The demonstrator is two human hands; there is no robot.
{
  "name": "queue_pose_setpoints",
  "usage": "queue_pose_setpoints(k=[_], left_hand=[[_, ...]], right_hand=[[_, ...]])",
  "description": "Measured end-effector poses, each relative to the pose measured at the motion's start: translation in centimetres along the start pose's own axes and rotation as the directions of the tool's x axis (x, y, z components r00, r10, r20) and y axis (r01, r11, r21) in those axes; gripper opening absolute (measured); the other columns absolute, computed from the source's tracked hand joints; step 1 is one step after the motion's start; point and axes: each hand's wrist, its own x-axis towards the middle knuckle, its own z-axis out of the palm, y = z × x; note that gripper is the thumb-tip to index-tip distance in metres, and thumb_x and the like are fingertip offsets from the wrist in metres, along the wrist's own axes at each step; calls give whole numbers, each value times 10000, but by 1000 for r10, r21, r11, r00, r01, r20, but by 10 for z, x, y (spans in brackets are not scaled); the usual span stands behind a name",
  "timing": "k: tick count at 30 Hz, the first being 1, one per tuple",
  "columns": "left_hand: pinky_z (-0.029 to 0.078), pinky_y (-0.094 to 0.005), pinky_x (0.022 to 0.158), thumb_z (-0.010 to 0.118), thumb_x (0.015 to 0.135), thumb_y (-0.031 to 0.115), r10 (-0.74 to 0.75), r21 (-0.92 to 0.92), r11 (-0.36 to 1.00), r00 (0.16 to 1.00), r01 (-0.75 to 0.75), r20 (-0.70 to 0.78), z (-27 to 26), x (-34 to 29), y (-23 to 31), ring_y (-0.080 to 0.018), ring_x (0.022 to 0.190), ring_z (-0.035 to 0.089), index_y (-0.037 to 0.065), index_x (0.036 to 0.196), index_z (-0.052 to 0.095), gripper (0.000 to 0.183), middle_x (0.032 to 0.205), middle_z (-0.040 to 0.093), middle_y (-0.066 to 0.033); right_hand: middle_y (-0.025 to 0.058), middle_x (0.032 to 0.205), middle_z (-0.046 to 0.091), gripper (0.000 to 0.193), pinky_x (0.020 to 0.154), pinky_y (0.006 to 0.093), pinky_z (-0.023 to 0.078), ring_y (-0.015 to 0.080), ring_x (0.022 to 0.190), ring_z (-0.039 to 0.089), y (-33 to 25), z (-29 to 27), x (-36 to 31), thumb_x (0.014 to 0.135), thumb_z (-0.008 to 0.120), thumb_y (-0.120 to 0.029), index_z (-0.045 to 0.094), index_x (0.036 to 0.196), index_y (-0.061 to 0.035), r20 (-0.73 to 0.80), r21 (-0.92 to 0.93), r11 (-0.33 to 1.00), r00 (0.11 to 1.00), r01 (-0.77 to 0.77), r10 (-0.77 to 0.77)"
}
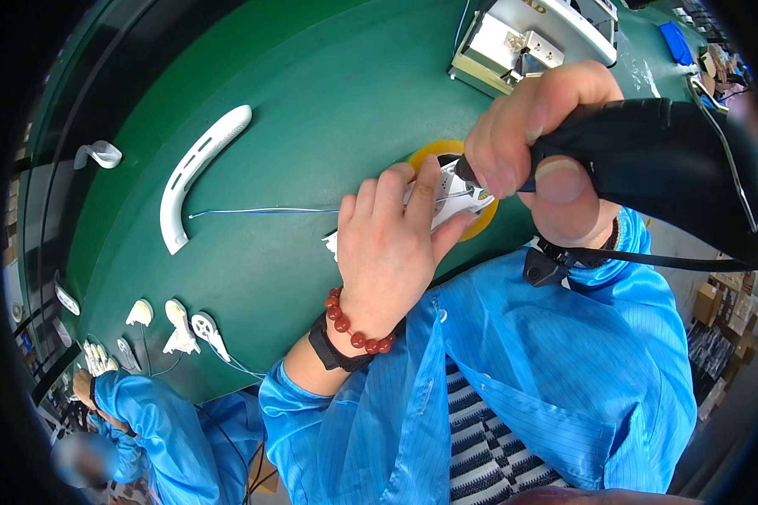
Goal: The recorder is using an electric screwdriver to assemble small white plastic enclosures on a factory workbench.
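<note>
My right hand is wrapped around a black electric screwdriver. Its tip points left into a white plastic housing, where my fingers partly hide the contact. Beneath the housing lies a roll of yellow tape. My left hand holds the housing steady, thumb and fingers spread along it and covering much of it. A thin blue and white cable runs left from under that hand. Its far end lies beside a curved white plastic strip with slots.
A machine with a pale metal box stands at the back right. Several white parts with cables, including a round-ended one, lie at the lower left. A co-worker's blue sleeve is near them. A clear curved piece sits far left.
</note>
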Motion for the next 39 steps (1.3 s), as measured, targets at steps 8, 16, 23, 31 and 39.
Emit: queue_pose_setpoints(k=[8, 16, 23, 31, 39], left_hand=[[413, -353, 715, 761, 737, 345, 19, -28, 999, 999, -19, -33, 2, -1, 0, -229, 840, 559, 46, 1160, 643, 532, 1017, 576, -59], [417, -354, 716, 758, 739, 345, 7, -22, 1000, 1000, -8, -24, 2, 1, 2, -232, 843, 561, 40, 1145, 650, 519, 1020, 580, -61], [418, -354, 716, 768, 730, 341, 2, -4, 1000, 1000, -2, 21, -5, 0, 3, -234, 845, 562, 39, 1150, 645, 531, 1028, 580, -65], [415, -353, 716, 768, 733, 351, 30, 2, 1000, 1000, -30, -6, -3, 0, 5, -235, 845, 561, 54, 1154, 646, 530, 1029, 574, -64], [444, -378, 762, 808, 705, 383, -25, 24, 999, 999, 24, 22, -6, 1, 13, -253, 891, 575, 82, 1208, 654, 606, 1049, 574, -84]], right_hand=[[50, 727, 545, 411, 567, 309, 458, 159, 607, 545, -12, 5, -3, 910, 705, -333, 464, 1093, -55, -100, -89, 992, 992, -88, 79], [49, 721, 541, 417, 573, 309, 463, 150, 612, 545, -11, 2, -3, 915, 697, -331, 457, 1106, -49, -105, -115, 985, 988, -125, 113], [76, 730, 579, 333, 587, 306, 490, 153, 604, 560, -26, -2, 9, 923, 683, -259, 455, 1023, -37, 123, -503, 855, 968, -128, 218], [72, 711, 575, 335, 556, 294, 475, 144, 595, 552, -23, 0, 2, 922, 685, -267, 460, 1012, -36, 101, -571, 812, 972, -119, 214], [14, 763, 507, 235, 621, 328, 406, 147, 637, 461, -37, -61, 5, 1016, 471, -315, 510, 1089, -95, -276, -44, 972, 933, 230, -233]])
